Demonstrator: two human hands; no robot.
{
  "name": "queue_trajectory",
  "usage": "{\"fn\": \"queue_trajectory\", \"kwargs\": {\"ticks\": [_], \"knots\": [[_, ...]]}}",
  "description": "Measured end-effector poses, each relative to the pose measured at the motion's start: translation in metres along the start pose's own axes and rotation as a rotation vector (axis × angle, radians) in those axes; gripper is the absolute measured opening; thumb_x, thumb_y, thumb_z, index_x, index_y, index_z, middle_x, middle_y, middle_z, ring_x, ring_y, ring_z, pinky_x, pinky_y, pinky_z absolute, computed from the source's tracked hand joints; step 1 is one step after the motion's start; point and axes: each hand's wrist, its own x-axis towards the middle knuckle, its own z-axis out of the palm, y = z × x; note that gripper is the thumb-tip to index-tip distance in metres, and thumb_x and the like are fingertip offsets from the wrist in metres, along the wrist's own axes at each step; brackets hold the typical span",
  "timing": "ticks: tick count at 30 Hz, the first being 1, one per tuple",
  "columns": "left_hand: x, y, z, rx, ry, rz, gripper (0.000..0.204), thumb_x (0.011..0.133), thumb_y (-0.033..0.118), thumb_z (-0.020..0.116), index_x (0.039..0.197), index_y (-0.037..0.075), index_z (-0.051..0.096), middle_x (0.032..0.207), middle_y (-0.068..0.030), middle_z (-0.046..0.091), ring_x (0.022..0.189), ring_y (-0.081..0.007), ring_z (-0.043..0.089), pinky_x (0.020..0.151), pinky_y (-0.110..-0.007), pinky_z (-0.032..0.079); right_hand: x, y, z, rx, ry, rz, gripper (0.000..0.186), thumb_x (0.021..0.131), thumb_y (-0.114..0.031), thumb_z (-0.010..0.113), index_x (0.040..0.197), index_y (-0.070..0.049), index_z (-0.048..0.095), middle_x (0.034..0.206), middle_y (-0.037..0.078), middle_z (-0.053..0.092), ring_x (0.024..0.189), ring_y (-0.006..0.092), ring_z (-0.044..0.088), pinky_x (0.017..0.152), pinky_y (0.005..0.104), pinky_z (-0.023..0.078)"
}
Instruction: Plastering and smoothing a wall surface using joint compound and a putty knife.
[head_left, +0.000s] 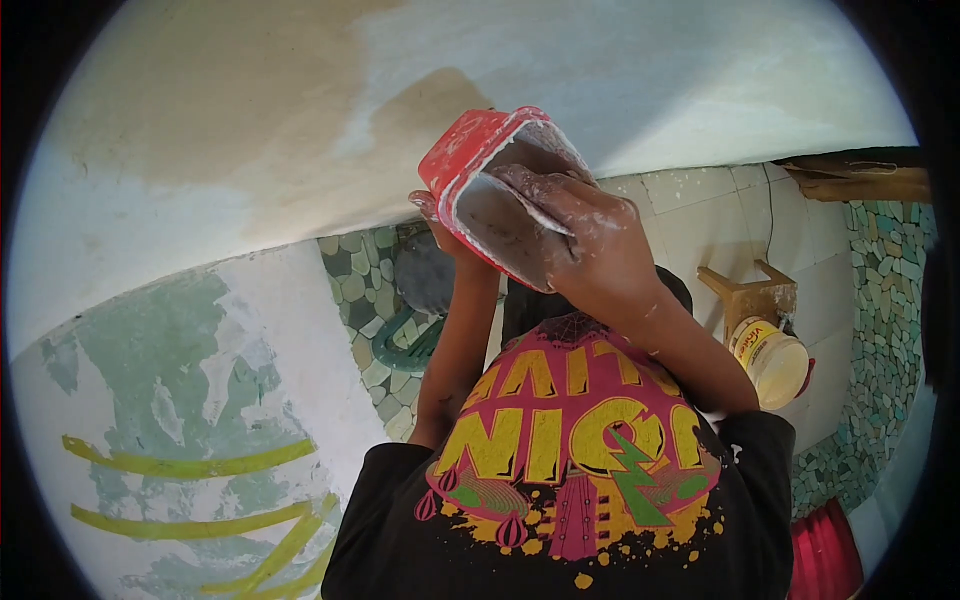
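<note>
Work looks partway along, we judge: the wall (pixel 250 110) shows whitish areas beside tan ones, and the lower surface (pixel 165 375) has green showing raggedly through white. Tan and green patches appear to be what is left; whether any whitish area is finished we cannot tell.

Red tub (pixel 462 152) held up close to the wall, tilted, mouth toward us. Our left hand (pixel 440 224) has hold of it from behind, fingers mostly hidden. Our right hand (pixel 606 240) is at the mouth, fingers closed on a thin flat tool (pixel 543 214). White paste smears the tub's rim and inner walls; depth of contents unclear.

Yellow-and-white bucket (pixel 746 340) beside a stool (pixel 741 292); lidded or full, we cannot tell.
</note>
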Motion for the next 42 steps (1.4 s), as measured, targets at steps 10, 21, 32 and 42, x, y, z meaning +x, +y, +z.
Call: {"fn": "queue_trajectory", "kwargs": {"ticks": [10,21,32,42], "knots": [[-0.007,-0.020,-0.023,-0.067,0.128,-0.052,0.087,0.100,0.072,0.028,0.147,0.000,0.042,0.146,-0.0204,0.051,0.132,-0.0359,0.051,0.114,-0.050,0.040,-0.004,0.011,0.000,0.130,-0.061,0.128,0.036,0.083,-0.002,0.059,0.117,-0.003,0.070,0.109,0.022,0.070,0.102,0.0414,0.066,0.093,0.0452,0.053],[-0.002,-0.020,-0.019,0.094,0.167,-0.079,0.083,0.101,0.070,0.031,0.148,0.002,0.041,0.147,-0.0181,0.049,0.135,-0.0322,0.050,0.115,-0.047,0.038,-0.012,0.018,-0.022,0.562,0.022,0.565,0.024,0.090,-0.003,0.067,0.111,0.007,0.068,0.097,0.016,0.076,0.088,0.0185,0.071,0.085,0.0330,0.054],[0.009,-0.008,0.020,0.318,0.053,0.110,0.070,0.104,0.061,0.029,0.150,0.009,0.041,0.148,-0.0126,0.049,0.135,-0.0316,0.050,0.114,-0.049,0.042,-0.009,0.025,-0.058,1.386,0.364,0.550,0.036,0.090,0.003,0.069,0.125,0.000,0.062,0.117,0.009,0.070,0.107,0.0211,0.068,0.093,0.0376,0.056],[-0.015,-0.012,0.001,-0.240,0.289,-0.154,0.070,0.101,0.064,0.033,0.150,0.015,0.044,0.147,-0.0105,0.052,0.129,-0.0368,0.056,0.109,-0.055,0.046,0.072,-0.016,-0.095,0.452,0.616,-0.331,0.033,0.092,0.002,0.066,0.125,0.002,0.065,0.125,0.016,0.067,0.114,0.0289,0.065,0.102,0.0445,0.049]]}}
